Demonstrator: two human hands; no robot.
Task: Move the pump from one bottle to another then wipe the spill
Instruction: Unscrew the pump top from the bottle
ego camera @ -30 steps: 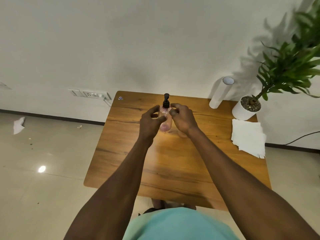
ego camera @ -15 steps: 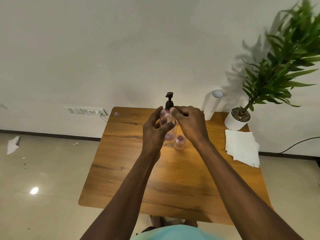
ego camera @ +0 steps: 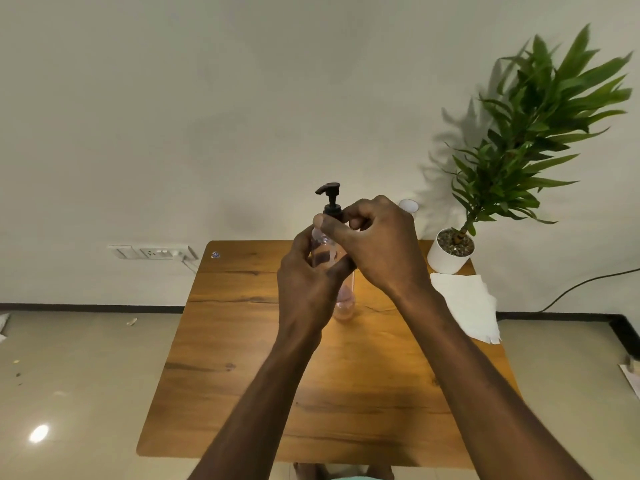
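Observation:
My left hand [ego camera: 304,282] grips a clear bottle [ego camera: 323,252] with pink liquid, held up above the wooden table [ego camera: 242,341]. A black pump [ego camera: 330,197] sticks out of its top. My right hand [ego camera: 377,237] pinches the pump's collar at the bottle neck. A second clear bottle [ego camera: 344,304] with pink liquid stands on the table just behind my hands, mostly hidden, and its top cannot be seen.
White paper towels [ego camera: 467,304] lie at the table's right edge. A white roll [ego camera: 408,205] and a potted plant [ego camera: 450,252] stand at the back right corner. A wall socket [ego camera: 152,252] is on the left. Scraps lie on the floor.
Both hands have lifted the bottle with the pump up from the table toward the camera. The second bottle came into view and is now partly covered again.

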